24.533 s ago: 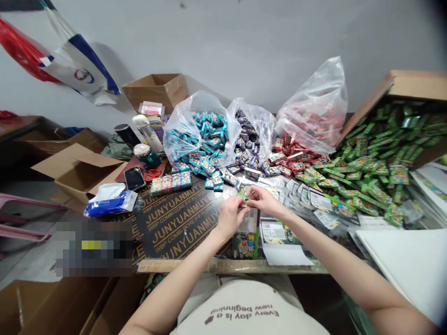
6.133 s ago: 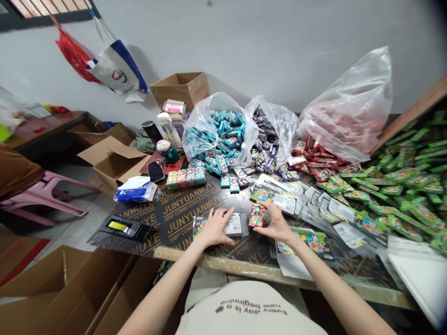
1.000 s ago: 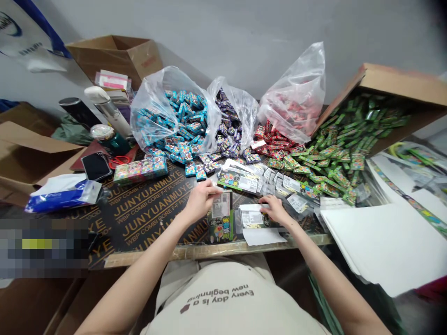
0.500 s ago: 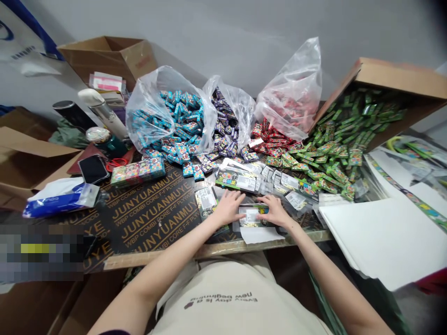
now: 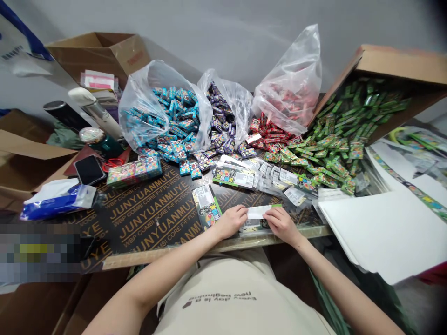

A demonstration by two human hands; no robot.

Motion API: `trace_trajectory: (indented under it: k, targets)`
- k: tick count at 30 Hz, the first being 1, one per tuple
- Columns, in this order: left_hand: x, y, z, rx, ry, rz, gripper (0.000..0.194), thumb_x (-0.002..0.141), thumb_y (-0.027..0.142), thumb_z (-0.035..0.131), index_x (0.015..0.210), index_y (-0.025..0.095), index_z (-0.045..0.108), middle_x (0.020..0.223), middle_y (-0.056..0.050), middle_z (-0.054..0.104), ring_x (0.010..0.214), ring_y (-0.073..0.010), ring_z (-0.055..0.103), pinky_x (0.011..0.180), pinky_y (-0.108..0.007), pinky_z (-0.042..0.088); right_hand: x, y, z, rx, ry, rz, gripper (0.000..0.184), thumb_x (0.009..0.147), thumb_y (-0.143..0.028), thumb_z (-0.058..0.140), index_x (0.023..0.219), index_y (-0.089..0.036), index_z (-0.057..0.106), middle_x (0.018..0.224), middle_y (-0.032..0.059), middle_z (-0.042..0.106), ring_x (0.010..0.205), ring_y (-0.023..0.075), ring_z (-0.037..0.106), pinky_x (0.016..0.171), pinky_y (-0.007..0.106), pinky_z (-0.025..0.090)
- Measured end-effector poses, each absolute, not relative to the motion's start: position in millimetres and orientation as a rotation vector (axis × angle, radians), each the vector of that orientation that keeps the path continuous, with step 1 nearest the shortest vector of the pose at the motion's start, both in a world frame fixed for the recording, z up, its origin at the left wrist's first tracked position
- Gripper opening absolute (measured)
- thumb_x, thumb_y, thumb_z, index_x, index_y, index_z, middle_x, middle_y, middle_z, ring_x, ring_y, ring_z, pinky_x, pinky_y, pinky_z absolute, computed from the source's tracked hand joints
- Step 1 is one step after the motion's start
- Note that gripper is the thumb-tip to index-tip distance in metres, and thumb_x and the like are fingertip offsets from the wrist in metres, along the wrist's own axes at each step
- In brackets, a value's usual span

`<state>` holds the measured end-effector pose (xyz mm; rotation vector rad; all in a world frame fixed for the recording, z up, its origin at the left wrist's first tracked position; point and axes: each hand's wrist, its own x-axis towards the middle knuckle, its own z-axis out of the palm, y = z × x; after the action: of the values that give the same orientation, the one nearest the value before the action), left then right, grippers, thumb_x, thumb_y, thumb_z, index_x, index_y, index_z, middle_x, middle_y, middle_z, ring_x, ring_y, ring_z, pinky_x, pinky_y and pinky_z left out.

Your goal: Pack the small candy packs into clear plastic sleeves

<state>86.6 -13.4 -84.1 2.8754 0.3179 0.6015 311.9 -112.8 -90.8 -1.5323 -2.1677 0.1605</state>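
At the table's front edge, my left hand [image 5: 232,221] pinches the left end of a white paper strip [image 5: 256,212]. The fingers of my right hand [image 5: 282,224] are closed on its other end. The strip lies across a dark printed packet [image 5: 254,225] in a clear sleeve, covering part of it. Just left of my left hand is a similar printed card packet [image 5: 206,204]. Beyond my hands lies a loose pile of such printed packets [image 5: 234,177], some overlapping.
Small wrapped packs spill from clear bags: blue packs [image 5: 181,121], purple packs [image 5: 221,116] and red packs [image 5: 272,135]. Green packs [image 5: 324,153] spill from a tipped carton [image 5: 401,63]. White sheets [image 5: 370,232] lie right; a phone [image 5: 89,170] and bottles stand left.
The white flap that hung toward me below the packet now lies up across it. My fingers, spread on the packet before, have closed on the strip's two ends.
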Motion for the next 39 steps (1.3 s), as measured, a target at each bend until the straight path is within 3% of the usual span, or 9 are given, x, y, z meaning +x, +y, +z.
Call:
trace_trajectory:
  k: [4,9,14,17,24,28,31,34,39]
  targets:
    - [87.9,-12.6,-83.8,2.886,0.301,0.589,0.022,0.089,0.015,0.036,0.084,0.012,0.057,0.098,-0.009,0.059,0.1,-0.0186,0.048,0.091,-0.034,0.041,309.5,-111.6,-84.9,-1.508,-2.107,0.26,0.023,0.081,-0.015,0.044,0.089,-0.022,0.064,0.085,0.0073,0.063,0.084,0.0206,0.053,0.079,0.039,0.042]
    - [87.1,-14.9,-75.2,2.848,0.289,0.561,0.021,0.087,0.014,0.038,0.082,0.015,0.058,0.094,-0.006,0.061,0.098,-0.0172,0.048,0.097,-0.038,0.034,314.9,-90.4,-62.7,-1.693,-1.773,0.45,0.029,0.083,-0.03,0.042,0.104,-0.02,0.06,0.107,0.009,0.059,0.1,0.0236,0.052,0.086,0.038,0.039]
    - [83.1,-24.4,-69.5,2.79,0.245,0.536,0.021,0.086,0.016,0.041,0.075,0.017,0.059,0.093,-0.004,0.061,0.095,-0.0166,0.048,0.097,-0.039,0.033,327.2,-67.1,-56.1,-1.916,-1.871,0.934,0.044,0.081,-0.051,0.042,0.07,-0.017,0.066,0.062,0.0001,0.061,0.06,0.0148,0.054,0.057,0.024,0.038]
    - [82.6,-32.0,-71.3,2.684,0.358,0.547,0.018,0.083,0.017,0.046,0.072,0.017,0.06,0.102,-0.005,0.06,0.097,-0.0183,0.047,0.094,-0.039,0.035,330.7,-63.5,-58.1,-1.898,-1.937,1.066,0.043,0.075,-0.053,0.05,0.065,-0.015,0.067,0.054,-0.0019,0.057,0.053,0.0114,0.048,0.052,0.022,0.034]
    - [88.1,-23.9,-66.8,2.309,0.536,0.577,0.011,0.07,0.013,0.057,0.078,0.018,0.063,0.111,-0.007,0.056,0.102,-0.0198,0.049,0.089,-0.035,0.041,334.3,-65.5,-53.5,-1.807,-1.916,1.141,0.031,0.067,-0.044,0.062,0.08,-0.017,0.07,0.072,0.0022,0.066,0.069,0.0177,0.056,0.065,0.026,0.042]
    - [88.3,-2.3,-61.2,2.209,0.659,0.566,0.052,0.068,0.012,0.058,0.119,0.018,0.05,0.116,-0.009,0.055,0.103,-0.0204,0.053,0.087,-0.032,0.043,340.4,-65.4,-45.4,-1.634,-1.926,1.19,0.059,0.063,-0.036,0.068,0.118,-0.02,0.054,0.101,0.0043,0.063,0.087,0.02,0.057,0.075,0.028,0.044]
    - [88.4,9.2,-64.0,2.149,0.697,0.506,0.033,0.074,0.014,0.053,0.105,0.02,0.063,0.097,-0.004,0.066,0.087,-0.0175,0.061,0.079,-0.028,0.047,345.9,-63.8,-41.3,-1.648,-1.895,1.268,0.07,0.065,-0.028,0.066,0.13,-0.021,0.041,0.088,0.0018,0.064,0.076,0.017,0.059,0.071,0.028,0.046]
    - [85.6,26.3,-64.3,1.999,0.922,0.666,0.022,0.079,0.017,0.047,0.083,0.016,0.069,0.083,-0.003,0.07,0.076,-0.0172,0.064,0.072,-0.028,0.049,362.4,-63.8,-34.6,-1.727,-1.795,1.229,0.055,0.068,-0.028,0.063,0.121,-0.017,0.052,0.077,0.0022,0.066,0.071,0.0182,0.06,0.069,0.031,0.047]
    - [65.9,52.0,-43.5,2.01,1.06,0.96,0.034,0.087,0.016,0.033,0.106,0.014,0.061,0.107,-0.01,0.064,0.099,-0.0206,0.058,0.086,-0.038,0.045,432.0,-77.5,-17.3,-1.708,-1.397,0.919,0.035,0.069,-0.041,0.063,0.096,-0.017,0.066,0.095,0.0117,0.066,0.086,0.0236,0.061,0.079,0.037,0.045]
